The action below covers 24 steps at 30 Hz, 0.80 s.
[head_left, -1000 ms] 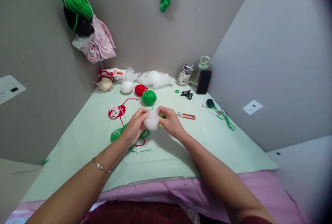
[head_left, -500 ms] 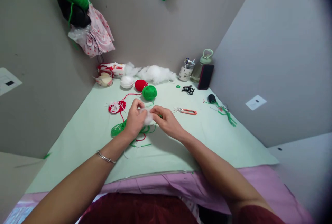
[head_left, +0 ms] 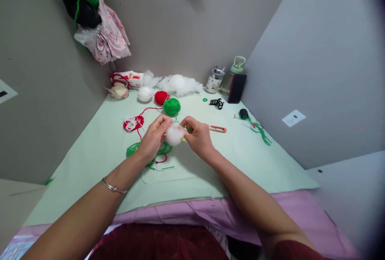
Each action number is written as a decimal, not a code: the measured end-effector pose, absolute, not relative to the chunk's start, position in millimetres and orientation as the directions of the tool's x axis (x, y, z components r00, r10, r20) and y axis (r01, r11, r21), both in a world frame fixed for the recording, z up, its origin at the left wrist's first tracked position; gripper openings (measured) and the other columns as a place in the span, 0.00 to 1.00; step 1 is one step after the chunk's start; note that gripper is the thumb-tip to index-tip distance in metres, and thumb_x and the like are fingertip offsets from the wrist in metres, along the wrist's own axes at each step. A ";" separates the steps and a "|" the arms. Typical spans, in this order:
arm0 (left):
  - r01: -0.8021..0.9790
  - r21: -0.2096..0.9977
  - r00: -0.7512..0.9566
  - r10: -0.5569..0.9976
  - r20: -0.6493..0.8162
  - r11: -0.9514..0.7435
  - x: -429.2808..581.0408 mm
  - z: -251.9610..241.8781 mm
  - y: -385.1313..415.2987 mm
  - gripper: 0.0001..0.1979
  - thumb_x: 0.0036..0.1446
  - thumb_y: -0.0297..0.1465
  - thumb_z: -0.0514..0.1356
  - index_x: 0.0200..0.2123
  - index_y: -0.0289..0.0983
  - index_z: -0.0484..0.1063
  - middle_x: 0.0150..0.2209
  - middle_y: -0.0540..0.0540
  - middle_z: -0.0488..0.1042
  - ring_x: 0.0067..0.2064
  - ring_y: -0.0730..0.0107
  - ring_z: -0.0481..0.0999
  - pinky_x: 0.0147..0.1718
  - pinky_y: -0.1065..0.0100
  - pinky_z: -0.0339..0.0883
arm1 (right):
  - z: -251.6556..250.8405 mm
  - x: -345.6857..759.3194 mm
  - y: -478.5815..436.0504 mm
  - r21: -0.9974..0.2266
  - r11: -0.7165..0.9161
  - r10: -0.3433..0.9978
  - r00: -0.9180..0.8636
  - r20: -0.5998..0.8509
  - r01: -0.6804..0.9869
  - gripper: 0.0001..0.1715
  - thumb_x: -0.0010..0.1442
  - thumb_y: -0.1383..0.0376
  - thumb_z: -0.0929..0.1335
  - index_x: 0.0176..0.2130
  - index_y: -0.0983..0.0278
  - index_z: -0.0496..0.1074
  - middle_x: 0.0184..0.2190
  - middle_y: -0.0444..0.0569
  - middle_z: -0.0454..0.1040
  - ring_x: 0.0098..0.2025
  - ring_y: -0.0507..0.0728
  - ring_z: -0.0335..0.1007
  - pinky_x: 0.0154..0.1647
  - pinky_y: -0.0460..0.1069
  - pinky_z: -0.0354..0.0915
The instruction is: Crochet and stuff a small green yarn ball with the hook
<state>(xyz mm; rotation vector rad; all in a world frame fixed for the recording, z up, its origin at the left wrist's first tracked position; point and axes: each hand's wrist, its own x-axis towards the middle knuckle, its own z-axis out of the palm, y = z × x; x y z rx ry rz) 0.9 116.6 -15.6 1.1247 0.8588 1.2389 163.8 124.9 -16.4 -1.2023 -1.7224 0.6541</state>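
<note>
A small tuft of white stuffing (head_left: 175, 134) is pinched between my left hand (head_left: 154, 139) and my right hand (head_left: 197, 137) above the pale green table (head_left: 246, 163). My right hand's fingers also close round a green crocheted piece (head_left: 187, 129), mostly hidden, with a bit of yellow showing under it. Loose green yarn (head_left: 135, 150) with a red strand lies just under my left hand. A green yarn ball (head_left: 172, 106) sits just beyond my hands.
A red yarn ball (head_left: 161, 97), a white ball (head_left: 145, 94) and a heap of white stuffing (head_left: 177, 84) line the back. Red snips (head_left: 217, 128) lie right of my hands. A cup, a bottle (head_left: 235, 74), a phone and a black spool (head_left: 244, 113) stand back right.
The stuffing tuft was squeezed small between my fingers half a second ago; now it shows full and round again, and both hands sit slightly further right.
</note>
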 end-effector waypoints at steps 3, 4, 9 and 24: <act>-0.251 0.968 0.189 0.981 0.049 0.000 -1.9 -17.1 119.7 0.18 0.51 0.40 0.72 0.34 0.39 0.68 0.28 0.54 0.68 0.25 0.76 0.65 0.23 0.73 0.58 | -11.5 166.8 120.6 -0.767 0.443 0.896 -0.189 0.403 0.464 0.08 0.60 0.62 0.68 0.30 0.59 0.65 0.21 0.39 0.62 0.27 0.53 0.56 0.33 0.49 0.53; -0.247 0.969 0.194 0.980 0.042 0.008 -2.6 -18.2 120.7 0.18 0.50 0.40 0.73 0.35 0.39 0.68 0.28 0.54 0.68 0.24 0.76 0.65 0.23 0.73 0.58 | -9.5 167.7 119.0 -0.757 0.465 0.885 -0.229 0.405 0.459 0.07 0.62 0.62 0.66 0.31 0.59 0.65 0.22 0.39 0.63 0.27 0.53 0.57 0.33 0.49 0.54; -0.239 0.971 0.107 0.993 0.042 -0.015 -3.8 -25.3 126.0 0.16 0.47 0.32 0.72 0.32 0.40 0.66 0.25 0.57 0.65 0.22 0.77 0.63 0.21 0.73 0.56 | -2.3 167.0 111.7 -0.788 0.490 0.853 -0.392 0.345 0.373 0.08 0.68 0.61 0.62 0.37 0.60 0.66 0.27 0.41 0.66 0.29 0.53 0.58 0.34 0.48 0.55; -0.385 0.914 0.151 0.986 -0.075 0.129 7.5 -20.4 120.4 0.18 0.46 0.35 0.70 0.33 0.39 0.63 0.28 0.55 0.70 0.24 0.76 0.72 0.26 0.72 0.69 | -9.5 172.1 129.1 -0.825 0.449 0.875 -0.359 0.326 0.345 0.07 0.61 0.60 0.68 0.35 0.60 0.67 0.24 0.37 0.60 0.27 0.51 0.51 0.30 0.47 0.52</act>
